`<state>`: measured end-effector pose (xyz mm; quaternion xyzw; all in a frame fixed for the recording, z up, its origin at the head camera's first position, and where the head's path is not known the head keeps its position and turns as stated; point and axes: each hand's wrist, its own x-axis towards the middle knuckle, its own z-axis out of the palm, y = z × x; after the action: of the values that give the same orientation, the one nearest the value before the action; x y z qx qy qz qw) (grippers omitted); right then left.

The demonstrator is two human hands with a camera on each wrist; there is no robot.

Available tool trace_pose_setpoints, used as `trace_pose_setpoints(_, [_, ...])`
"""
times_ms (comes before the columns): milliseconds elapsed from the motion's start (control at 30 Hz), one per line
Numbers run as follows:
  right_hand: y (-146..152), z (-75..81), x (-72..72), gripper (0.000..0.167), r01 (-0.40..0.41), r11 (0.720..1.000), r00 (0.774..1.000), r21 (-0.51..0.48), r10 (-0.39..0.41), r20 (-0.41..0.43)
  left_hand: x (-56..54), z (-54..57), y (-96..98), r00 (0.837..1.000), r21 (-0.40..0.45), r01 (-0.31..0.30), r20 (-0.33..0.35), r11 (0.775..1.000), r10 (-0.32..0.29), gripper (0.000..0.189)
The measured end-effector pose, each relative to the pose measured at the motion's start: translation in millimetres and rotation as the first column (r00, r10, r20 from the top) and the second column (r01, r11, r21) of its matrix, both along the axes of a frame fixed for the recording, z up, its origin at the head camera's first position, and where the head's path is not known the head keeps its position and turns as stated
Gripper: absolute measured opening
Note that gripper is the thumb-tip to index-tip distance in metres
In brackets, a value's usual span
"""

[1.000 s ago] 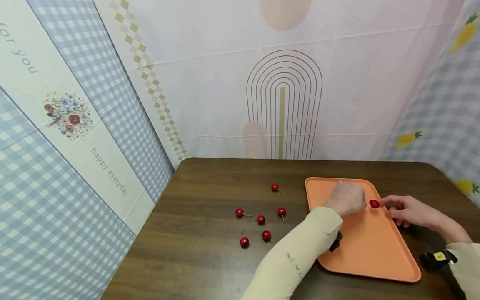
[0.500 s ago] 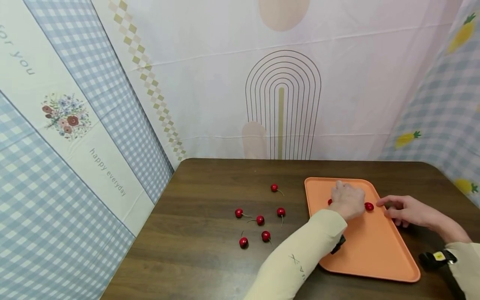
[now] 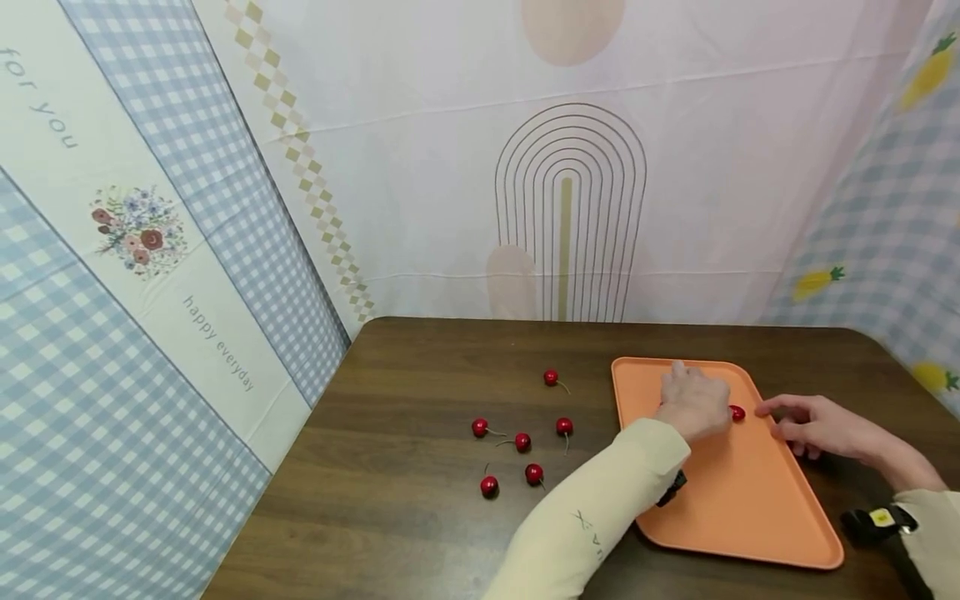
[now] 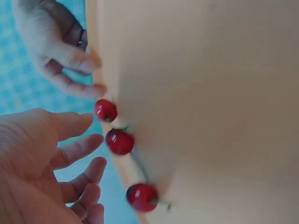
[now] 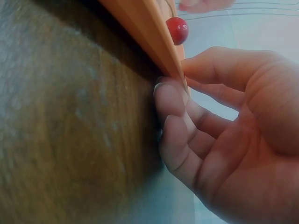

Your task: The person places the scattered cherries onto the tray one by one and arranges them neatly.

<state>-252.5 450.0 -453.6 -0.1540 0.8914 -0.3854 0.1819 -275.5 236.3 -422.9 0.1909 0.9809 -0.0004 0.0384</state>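
My left hand hovers over the far part of the orange tray, its fingers loosely bent. In the left wrist view its thumb and fingertips are beside three red cherries in a slanting row: a top cherry, a middle cherry and a bottom cherry. Nothing shows between those fingers. My right hand holds the tray's right rim, with fingertips on top and curled fingers against the outer side in the right wrist view. In the head view one cherry shows between the hands; my left hand mostly hides the others.
Several cherries with stems lie on the brown table left of the tray, among them a far cherry and a near cherry. Behind the table hangs a pale printed cloth, with a checked cloth at the left.
The cherry between the hands has moved slightly left, away from my right fingertips. My left hand has shifted a little. The right hand stays at the rim.
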Motion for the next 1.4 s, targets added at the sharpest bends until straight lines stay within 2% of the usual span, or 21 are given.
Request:
trace_pose_setpoints(100, [1, 1.6, 0.7, 0.035, 0.0, 1.0, 1.0, 0.003, 0.0, 0.007, -5.3, 8.9, -8.8, 1.0, 0.009, 0.009, -0.025, 1.0, -0.009, 0.027])
trace_pose_setpoints(233, [1, 4.0, 0.9, 0.035, -0.003, 1.0, 1.0, 0.001, 0.003, 0.01, -14.2, 24.9, -29.1, 0.996, 0.028, 0.061, -0.07, 0.998, -0.059, 0.016])
trace_pose_setpoints(367, [0, 5.8, 0.7, 0.034, -0.011, 1.0, 1.0, -0.004, 0.011, 0.002, -21.3, 39.8, -52.8, 0.99, 0.041, 0.105, -0.1, 0.994, -0.101, 0.019])
trace_pose_setpoints(533, [0, 6.1, 0.6, 0.035, -0.015, 1.0, 1.0, -0.006, 0.015, 0.008, -30.8, 47.7, -81.7, 0.989, 0.082, 0.106, -0.109, 0.991, -0.096, 0.019])
trace_pose_setpoints(633, [1, 5.6, 0.6, 0.036, -0.008, 1.0, 1.0, 0.0, 0.008, 0.009, -39.4, 47.3, -98.5, 0.993, 0.133, 0.096, -0.083, 0.987, -0.085, 0.019])
trace_pose_setpoints(733, [1, 5.0, 0.7, 0.036, -0.007, 1.0, 1.0, 0.004, 0.007, 0.004, -49.2, 44.4, -116.5, 0.993, 0.154, 0.109, -0.059, 0.982, -0.101, 0.018])
trace_pose_setpoints(833, [1, 4.8, 1.4, 0.036, -0.002, 1.0, 1.0, 0.005, 0.002, 0.005, -58.2, 42.0, -132.8, 0.989, 0.124, 0.144, -0.058, 0.982, -0.138, 0.015])
trace_pose_setpoints(933, [1, 3.7, 2.9, 0.034, -0.003, 1.0, 1.0, -0.004, 0.003, 0.003, -64.1, 42.5, -146.3, 0.981, 0.048, 0.183, -0.069, 0.982, -0.18, 0.013])
trace_pose_setpoints(1067, [1, 1.4, 4.2, 0.031, -0.008, 1.0, 1.0, -0.015, 0.008, -0.002, -67.5, 45.5, -159.6, 0.974, -0.036, 0.216, -0.064, 0.976, -0.218, 0.013])
trace_pose_setpoints(1167, [1, 0.5, 4.3, 0.03, -0.007, 1.0, 1.0, -0.015, 0.007, -0.003, -69.7, 44.0, -166.5, 0.969, -0.061, 0.239, -0.055, 0.969, -0.243, 0.015])
trace_pose_setpoints(1267, [1, 0.0, 4.2, 0.029, -0.012, 1.0, 1.0, -0.025, 0.011, -0.006, -71.1, 38.4, -171.6, 0.966, -0.072, 0.25, -0.045, 0.966, -0.253, 0.012])
trace_pose_setpoints(1400, [1, -0.7, 4.3, 0.028, -0.018, 0.999, 1.0, -0.042, 0.018, 0.0, -69.8, 29.3, -175.9, 0.972, -0.089, 0.233, -0.02, 0.968, -0.236, 0.014])
